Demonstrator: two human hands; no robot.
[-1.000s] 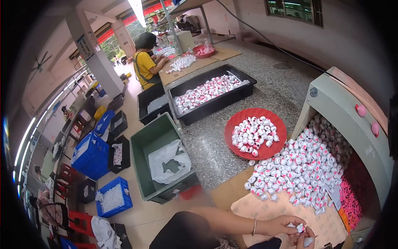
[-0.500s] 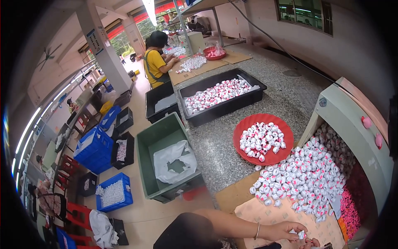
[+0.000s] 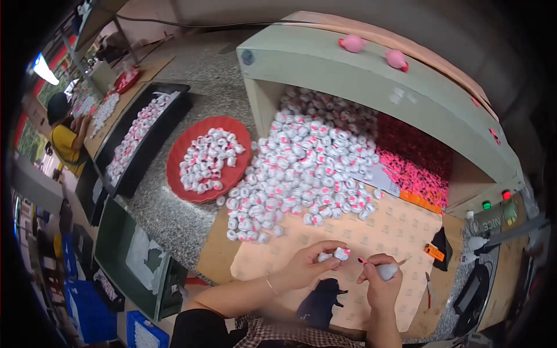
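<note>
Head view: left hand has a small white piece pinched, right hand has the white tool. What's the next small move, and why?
Probably bring the two together: the left hand pinches a small white piece at its fingertips, and the right hand holds a white tool whose tip points at it across a small gap, above the paper-covered bench.

1. One head-worn fisheye view is given, aimed steeply down from above the left hand (image 3: 307,268) and right hand (image 3: 380,281).
2. Both hands are seen close, low in frame.
3. The worktop beyond them is bent toward the rim.
</note>
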